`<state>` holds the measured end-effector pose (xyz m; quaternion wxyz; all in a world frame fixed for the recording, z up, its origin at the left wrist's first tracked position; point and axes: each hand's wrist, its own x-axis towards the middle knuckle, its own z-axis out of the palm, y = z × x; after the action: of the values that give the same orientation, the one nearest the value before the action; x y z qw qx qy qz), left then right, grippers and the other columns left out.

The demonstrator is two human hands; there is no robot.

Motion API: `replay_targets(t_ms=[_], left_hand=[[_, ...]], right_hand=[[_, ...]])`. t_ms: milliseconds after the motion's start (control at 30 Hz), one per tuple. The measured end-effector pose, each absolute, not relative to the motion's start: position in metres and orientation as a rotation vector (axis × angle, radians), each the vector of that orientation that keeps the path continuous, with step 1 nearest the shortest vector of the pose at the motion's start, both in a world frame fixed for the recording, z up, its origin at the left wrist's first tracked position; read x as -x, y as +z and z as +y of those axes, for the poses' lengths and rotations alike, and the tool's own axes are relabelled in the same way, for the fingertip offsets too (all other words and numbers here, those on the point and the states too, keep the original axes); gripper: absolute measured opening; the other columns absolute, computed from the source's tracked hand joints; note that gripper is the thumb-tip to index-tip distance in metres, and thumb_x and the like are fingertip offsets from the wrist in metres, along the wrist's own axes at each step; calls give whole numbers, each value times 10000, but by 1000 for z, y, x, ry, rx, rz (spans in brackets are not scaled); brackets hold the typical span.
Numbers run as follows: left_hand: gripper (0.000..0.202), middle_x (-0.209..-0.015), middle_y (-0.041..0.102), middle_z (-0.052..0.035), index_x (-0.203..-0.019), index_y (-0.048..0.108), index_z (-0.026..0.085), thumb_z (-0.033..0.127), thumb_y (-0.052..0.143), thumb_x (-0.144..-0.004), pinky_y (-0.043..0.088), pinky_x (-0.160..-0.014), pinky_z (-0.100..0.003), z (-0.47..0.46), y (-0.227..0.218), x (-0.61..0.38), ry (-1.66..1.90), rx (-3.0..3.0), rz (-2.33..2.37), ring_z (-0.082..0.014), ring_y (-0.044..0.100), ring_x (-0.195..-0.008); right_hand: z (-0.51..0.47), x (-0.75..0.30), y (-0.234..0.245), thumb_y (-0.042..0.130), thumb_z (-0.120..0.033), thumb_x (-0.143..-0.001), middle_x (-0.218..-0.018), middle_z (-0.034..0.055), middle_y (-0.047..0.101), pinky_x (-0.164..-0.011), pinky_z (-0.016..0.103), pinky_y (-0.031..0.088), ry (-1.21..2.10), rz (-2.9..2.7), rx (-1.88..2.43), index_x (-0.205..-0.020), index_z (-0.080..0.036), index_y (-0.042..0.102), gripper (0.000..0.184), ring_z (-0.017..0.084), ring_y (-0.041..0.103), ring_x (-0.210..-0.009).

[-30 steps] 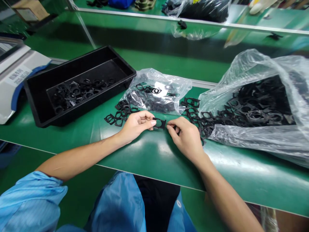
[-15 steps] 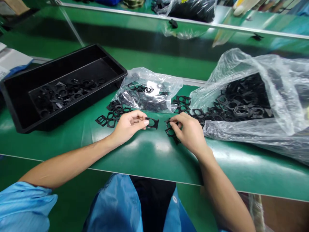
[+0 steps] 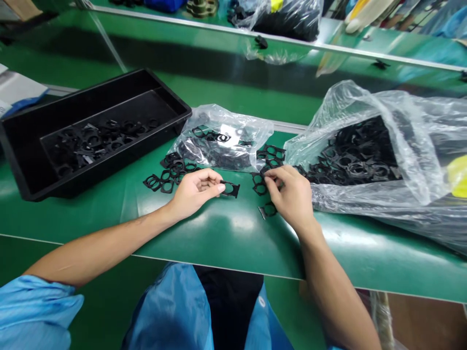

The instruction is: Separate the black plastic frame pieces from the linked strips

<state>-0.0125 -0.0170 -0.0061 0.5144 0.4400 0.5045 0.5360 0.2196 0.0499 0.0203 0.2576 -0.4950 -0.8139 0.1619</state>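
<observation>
My left hand [image 3: 199, 192] pinches a black plastic frame with a round hole [image 3: 230, 188] between thumb and fingers, just above the green table. To its right, my right hand [image 3: 290, 192] is closed, its thumb and fingertips down among loose black frames [image 3: 259, 183]. What those fingertips grip is hidden. One more black frame [image 3: 269, 210] lies below them, partly under the hand. Left of my left hand is a small heap of similar parts [image 3: 175, 167]. A clear plastic bag [image 3: 222, 121] with black rings and frames lies behind both hands.
A long black tray [image 3: 120, 163] holding many of these parts stands at the left. At the right, a large clear bag [image 3: 350, 194] spills black frames towards my right hand. Behind runs a metal-edged ledge [image 3: 204, 22] with another bag on it. Something yellow [image 3: 458, 176] shows at the right edge.
My right hand has shifted slightly right, and the frames beneath it now lie further apart. My left hand still holds its frame in nearly the same place. The yellow thing at right has appeared.
</observation>
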Motion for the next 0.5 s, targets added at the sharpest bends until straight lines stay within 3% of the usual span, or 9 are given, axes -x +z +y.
replay_targets(t_ms=[100,200,333,500], left_hand=[[309,-686,659,3,-780,691,153,399,857,-694,519,-602,-220,-17,-8,12,1283,-1083,1226,-110,620,-619],[267,-686,666,-3,-777,699,152,372,839,-718,514,-606,-219,-17,-9,11,1278,-1150,1236,-116,619,-633],[176,-767,698,-28,-807,733,166,333,787,-786,545,-679,-243,-20,-8,12,1318,-1378,1250,-134,639,-703],[93,-822,737,-47,-846,756,199,291,759,-844,556,-753,-286,-24,-5,15,1396,-1730,1286,-157,663,-759]], right_hand=[[43,-212,27,666,-306,-884,-859,60,704,-625,304,496,911,-2103,1147,-901,-194,735,133,176,627,-697],[33,-200,28,761,-371,-827,-867,49,713,-598,280,511,1241,-2037,1016,-952,-187,742,223,158,633,-685],[24,-190,20,690,-314,-900,-783,38,700,-633,299,533,1084,-2036,984,-868,-207,756,130,158,614,-661],[21,-190,17,674,-300,-926,-826,55,743,-683,342,561,895,-2051,919,-894,-235,786,133,196,666,-737]])
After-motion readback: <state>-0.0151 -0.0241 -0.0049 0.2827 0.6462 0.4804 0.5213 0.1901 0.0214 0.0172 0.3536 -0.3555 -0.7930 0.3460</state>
